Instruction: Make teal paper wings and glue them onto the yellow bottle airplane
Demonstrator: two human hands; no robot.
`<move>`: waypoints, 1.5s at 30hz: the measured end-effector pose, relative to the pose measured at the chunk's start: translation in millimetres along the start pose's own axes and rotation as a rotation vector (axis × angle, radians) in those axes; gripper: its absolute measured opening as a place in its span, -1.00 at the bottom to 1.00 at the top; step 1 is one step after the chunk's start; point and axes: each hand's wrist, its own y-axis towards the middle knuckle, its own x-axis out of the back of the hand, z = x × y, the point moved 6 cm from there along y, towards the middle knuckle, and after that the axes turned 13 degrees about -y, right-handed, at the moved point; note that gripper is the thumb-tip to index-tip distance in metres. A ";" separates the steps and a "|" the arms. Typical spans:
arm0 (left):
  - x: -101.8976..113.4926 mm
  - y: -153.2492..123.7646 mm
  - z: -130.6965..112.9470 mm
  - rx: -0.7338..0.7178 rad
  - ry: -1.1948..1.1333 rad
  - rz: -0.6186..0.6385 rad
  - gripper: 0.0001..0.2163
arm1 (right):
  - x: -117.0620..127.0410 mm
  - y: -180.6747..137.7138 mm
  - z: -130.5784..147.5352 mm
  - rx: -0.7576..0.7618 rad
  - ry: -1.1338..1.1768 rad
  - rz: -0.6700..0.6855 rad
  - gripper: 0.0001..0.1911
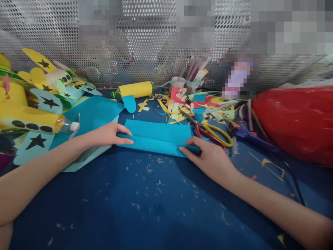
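Note:
A strip of bright blue paper (158, 137) lies across the blue table in front of me, its near part folded or curled over lengthwise. At its left end my left hand (111, 133) pinches the curled edge between thumb and fingers. My right hand (205, 152) grips the other end the same way, thumb in front. Just behind my right hand rest scissors with red and yellow handles (215, 133). Larger blue sheets (93, 111) lie beneath and beyond my left forearm.
Bottle planes covered in yellow paper (33, 119) crowd the left. A yellow-wrapped bottle (136, 89) lies at the back beside paper scraps (179, 100). On the right are a purple glue gun (253, 137) with its cord and a big red bag (296, 121). Perforated metal mesh (145, 34) closes off the back.

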 end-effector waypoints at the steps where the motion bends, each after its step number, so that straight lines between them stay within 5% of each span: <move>1: -0.2 0.9 -0.1 -0.001 -0.006 -0.013 -0.66 | 0.0 0.0 -0.9 -0.010 -0.005 -0.009 -0.74; 11: -3.9 1.6 -6.9 0.043 0.008 -0.069 -0.71 | 1.8 -0.6 -11.7 -0.049 0.129 -0.079 -0.76; 30: -6.6 0.3 -6.7 0.151 0.091 -0.084 -0.64 | -7.2 0.4 -7.8 0.022 0.022 0.069 -0.87; 37: -8.2 -2.4 -9.7 -0.024 0.160 -0.161 -0.72 | -6.7 -0.1 -5.2 0.052 0.041 0.072 -0.86; 42: -26.5 -21.0 -40.7 -0.507 0.506 -0.307 -0.69 | -9.4 -0.7 -4.8 0.098 0.047 0.055 -0.83; 45: -53.2 -31.0 -52.5 -0.707 0.627 -0.185 -0.65 | -10.8 -0.1 -4.1 0.115 0.044 0.056 -0.81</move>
